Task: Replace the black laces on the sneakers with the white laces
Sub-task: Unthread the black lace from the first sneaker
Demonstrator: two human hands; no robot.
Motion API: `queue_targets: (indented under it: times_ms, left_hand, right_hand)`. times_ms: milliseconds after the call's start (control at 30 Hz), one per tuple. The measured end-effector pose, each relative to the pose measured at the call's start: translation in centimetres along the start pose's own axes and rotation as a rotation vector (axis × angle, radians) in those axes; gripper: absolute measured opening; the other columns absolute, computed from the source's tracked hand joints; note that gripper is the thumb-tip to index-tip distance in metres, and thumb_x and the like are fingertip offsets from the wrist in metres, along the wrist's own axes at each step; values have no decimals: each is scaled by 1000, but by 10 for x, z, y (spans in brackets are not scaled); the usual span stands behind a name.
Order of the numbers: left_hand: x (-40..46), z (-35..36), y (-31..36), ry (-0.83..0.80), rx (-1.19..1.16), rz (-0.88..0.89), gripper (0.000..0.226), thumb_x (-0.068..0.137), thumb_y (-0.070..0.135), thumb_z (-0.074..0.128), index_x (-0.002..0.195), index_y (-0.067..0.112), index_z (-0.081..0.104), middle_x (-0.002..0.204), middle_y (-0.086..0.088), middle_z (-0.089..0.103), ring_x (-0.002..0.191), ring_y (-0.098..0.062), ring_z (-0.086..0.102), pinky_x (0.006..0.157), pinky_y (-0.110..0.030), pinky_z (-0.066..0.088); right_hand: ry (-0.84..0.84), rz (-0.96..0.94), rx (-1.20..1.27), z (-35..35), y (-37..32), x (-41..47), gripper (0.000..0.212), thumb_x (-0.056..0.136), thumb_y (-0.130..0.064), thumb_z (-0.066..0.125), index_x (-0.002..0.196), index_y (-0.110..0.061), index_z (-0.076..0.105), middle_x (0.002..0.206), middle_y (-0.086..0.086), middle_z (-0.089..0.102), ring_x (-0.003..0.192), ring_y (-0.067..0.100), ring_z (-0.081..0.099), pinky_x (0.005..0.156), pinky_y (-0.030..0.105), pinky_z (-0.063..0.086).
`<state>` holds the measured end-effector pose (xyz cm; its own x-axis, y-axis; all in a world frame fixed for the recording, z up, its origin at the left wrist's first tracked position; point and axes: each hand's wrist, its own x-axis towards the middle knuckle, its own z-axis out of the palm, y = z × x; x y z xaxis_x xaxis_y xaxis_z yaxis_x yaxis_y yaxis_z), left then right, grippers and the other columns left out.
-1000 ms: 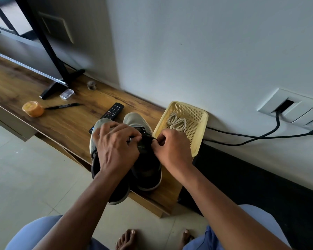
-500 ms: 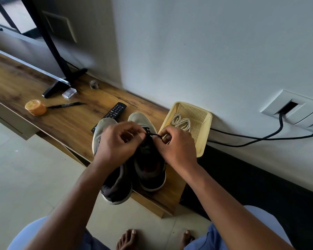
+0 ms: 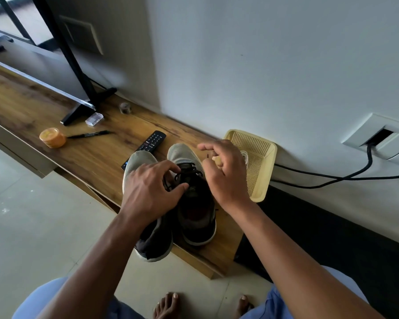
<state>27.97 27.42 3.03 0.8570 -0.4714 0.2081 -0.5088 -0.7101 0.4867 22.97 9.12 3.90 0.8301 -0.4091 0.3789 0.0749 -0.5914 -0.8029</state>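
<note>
Head view: sneakers (image 3: 195, 217) overhang shelf edge (image 3: 194, 256), basket (image 3: 260, 162) alongside.

Your wooden table (image 3: 44, 107) runs along the wall. On it you have two sneakers (image 3: 194, 210) side by side near the front edge, a black remote (image 3: 151, 140) just behind them, a yellow basket (image 3: 260, 162) to their right against the wall, an orange tub (image 3: 52, 137), a black pen (image 3: 88, 134), a small clear block (image 3: 94, 118) and the TV stand's foot (image 3: 83, 107).
</note>
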Motion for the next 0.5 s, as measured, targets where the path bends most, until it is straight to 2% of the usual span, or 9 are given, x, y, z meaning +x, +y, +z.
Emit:
queue_targets:
  times_ms: [133, 233, 400, 500]
  left_hand:
    - [1, 0, 3, 9, 6, -18, 40, 75, 60, 69, 110, 40, 63, 78, 25, 60, 82, -6, 59, 87, -46, 53]
    - [1, 0, 3, 27, -50, -11, 42, 71, 58, 69, 108, 39, 61, 72, 23, 60, 76, 1, 61, 84, -45, 55]
    - [1, 0, 0, 50, -87, -15, 38, 70, 55, 76, 99, 36, 61, 73, 20, 64, 76, 3, 63, 79, -35, 53]
    - [1, 0, -3, 38, -44, -42, 31, 70, 61, 69, 82, 35, 58, 70, 20, 62, 77, 1, 59, 81, -37, 42]
  right_hand:
    - [-174, -154, -322, 11, 12, -2, 20, 85, -24, 70, 102, -23, 79, 100, -5, 74, 98, 21, 61, 90, 43, 49]
    - [-301, -172, -503, 16, 16, -7, 16, 84, -30, 70, 98, -26, 77, 93, -8, 70, 95, 23, 55, 84, 46, 50]
    - [-223, -179, -544, 17, 14, -6, 7, 86, -30, 75, 91, -25, 75, 86, -8, 68, 91, 23, 55, 81, 44, 49]
    - [-283, -173, -532, 16, 11, -7, 23, 79, -34, 79, 101, -29, 73, 101, -8, 67, 101, 24, 55, 86, 45, 48]
